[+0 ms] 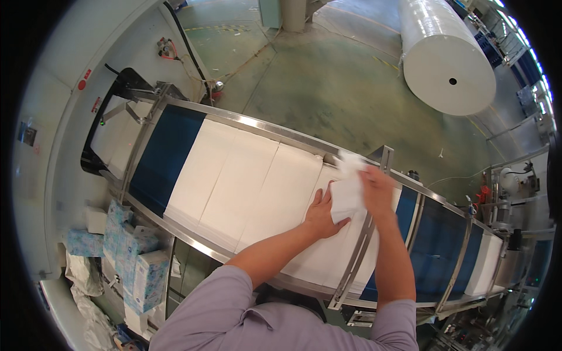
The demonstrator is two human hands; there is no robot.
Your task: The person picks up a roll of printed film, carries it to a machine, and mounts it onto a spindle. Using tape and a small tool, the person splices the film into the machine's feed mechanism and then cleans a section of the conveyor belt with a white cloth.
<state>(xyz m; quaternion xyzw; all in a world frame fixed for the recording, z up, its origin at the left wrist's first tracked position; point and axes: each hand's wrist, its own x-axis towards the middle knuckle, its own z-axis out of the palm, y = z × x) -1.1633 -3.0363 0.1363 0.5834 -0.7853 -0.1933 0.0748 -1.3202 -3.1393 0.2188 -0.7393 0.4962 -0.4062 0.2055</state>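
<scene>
Long white stacks of folded tissue (234, 181) lie side by side across a blue conveyor belt (165, 158) in front of me. My left hand (322, 216) rests on these stacks with its fingers and thumb apart, against the lower left edge of a loose wad of white tissue (347, 196). From the right, my right hand (377, 190) grips the wad, whose upper end is smeared by motion. The right hand is blurred too, and the wad hides some of its fingers.
Metal rails (246, 121) border the belt, and a slotted metal crossbar (358, 257) spans it beside my right forearm. At the left stands a white machine housing (58, 134) with blue-patterned tissue packs (149, 278) below. A huge white paper roll (448, 73) lies beyond the belt.
</scene>
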